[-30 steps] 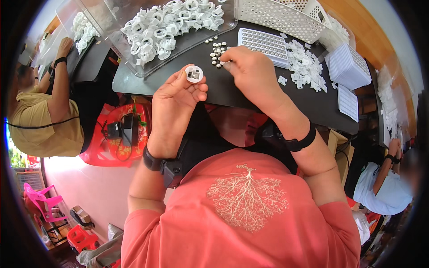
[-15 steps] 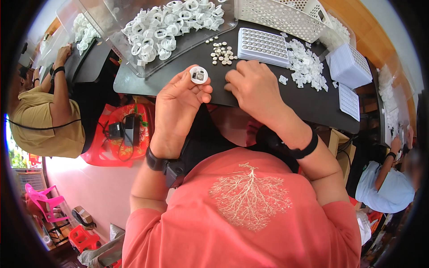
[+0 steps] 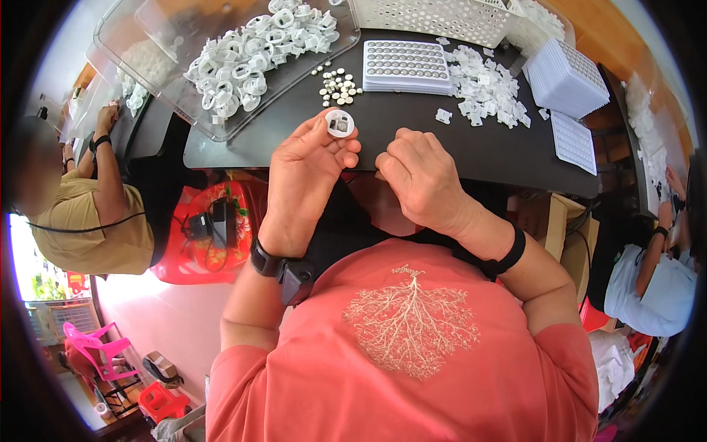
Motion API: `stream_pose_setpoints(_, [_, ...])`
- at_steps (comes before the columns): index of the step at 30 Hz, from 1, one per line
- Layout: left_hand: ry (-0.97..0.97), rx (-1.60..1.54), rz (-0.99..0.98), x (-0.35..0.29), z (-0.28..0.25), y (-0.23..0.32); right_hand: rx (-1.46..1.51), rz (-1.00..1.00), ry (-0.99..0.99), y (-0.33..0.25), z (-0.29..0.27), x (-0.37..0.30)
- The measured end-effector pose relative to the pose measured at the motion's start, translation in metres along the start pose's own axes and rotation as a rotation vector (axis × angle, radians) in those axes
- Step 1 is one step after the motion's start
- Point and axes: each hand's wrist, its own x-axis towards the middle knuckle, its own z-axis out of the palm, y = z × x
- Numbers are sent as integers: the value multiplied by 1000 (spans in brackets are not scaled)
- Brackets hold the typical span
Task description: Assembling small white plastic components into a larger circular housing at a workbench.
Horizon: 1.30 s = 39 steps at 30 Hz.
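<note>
Between thumb and fingertips, my left hand [image 3: 305,169] holds up a small round white plastic housing [image 3: 340,124], its recessed side with dark and metallic parts facing me. My right hand [image 3: 423,177] is just to the right, over the table's front edge, with fingers curled together. Whatever its fingertips pinch is too hidden to name. On the black table beyond lie loose silvery button cells [image 3: 340,90]. Behind my right hand is a stack of white trays [image 3: 409,82] with rows of round silvery cells in the top one. Small white plastic pieces [image 3: 490,92] are heaped beside it.
A clear bin [image 3: 219,134] of white ring-shaped parts stands at the table's far left. A perforated white basket [image 3: 434,20] sits at the back. To the right are a taller tray stack [image 3: 563,81] and a single tray [image 3: 574,144]. Other people work at both sides.
My right hand has drawn back from beside the button cells toward the table's front edge. My left hand still holds the housing, now slightly closer to the right hand. The whole view has shifted a little.
</note>
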Motion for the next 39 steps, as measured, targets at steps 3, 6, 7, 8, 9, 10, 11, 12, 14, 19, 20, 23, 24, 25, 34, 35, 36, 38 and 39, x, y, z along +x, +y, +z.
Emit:
stream_pose_setpoints(3, [0,13,1,-1,1,-2,-9,32,-6,0,0,-1])
stream_pose_setpoints(6, [14,31,-8,-3,4,-3,74,168,5,-1,-3,11])
stream_pose_setpoints(7, [14,31,-9,-3,5,-4,187,263,70,-1,-2,17])
stream_pose_setpoints(8, [12,42,-6,-3,6,-4,299,357,135,-1,0,23])
stream_pose_setpoints(9, [11,53,-3,-3,7,-5,299,357,133,-2,3,28])
stream_pose_setpoints(10, [11,51,-2,-3,8,-5,364,377,188,-3,7,33])
stream_pose_setpoints(11, [4,59,-6,-2,9,-5,429,395,242,-4,10,37])
stream_pose_setpoints(12, [-2,67,-10,-1,11,-6,429,394,239,-4,14,39])
stream_pose_setpoints(14, [17,68,12,-2,13,-6,461,423,268,-7,21,41])
stream_pose_setpoints(19, [69,83,51,-2,12,-6,598,527,251,-12,16,45])
stream_pose_setpoints(20, [70,89,51,-2,11,-6,680,586,233,-12,15,44])
stream_pose_setpoints(23, [76,101,54,-2,12,-6,778,634,208,-7,13,41])
stream_pose_setpoints(24, [78,108,58,-2,12,-6,779,635,207,-6,12,40])
stream_pose_setpoints(25, [76,105,57,-2,11,-6,828,688,178,-6,11,41])
stream_pose_setpoints(34, [83,120,77,-2,12,-10,1087,901,126,-6,9,47])
stream_pose_setpoints(35, [89,122,81,-2,13,-11,1121,948,128,-8,8,48])
stream_pose_setpoints(36, [94,124,86,-3,13,-11,1121,948,129,-9,9,48])
stream_pose_setpoints(38, [101,130,86,-3,15,-12,992,885,149,-11,11,47])
stream_pose_setpoints(39, [110,136,87,-3,15,-12,990,885,152,-10,11,46])
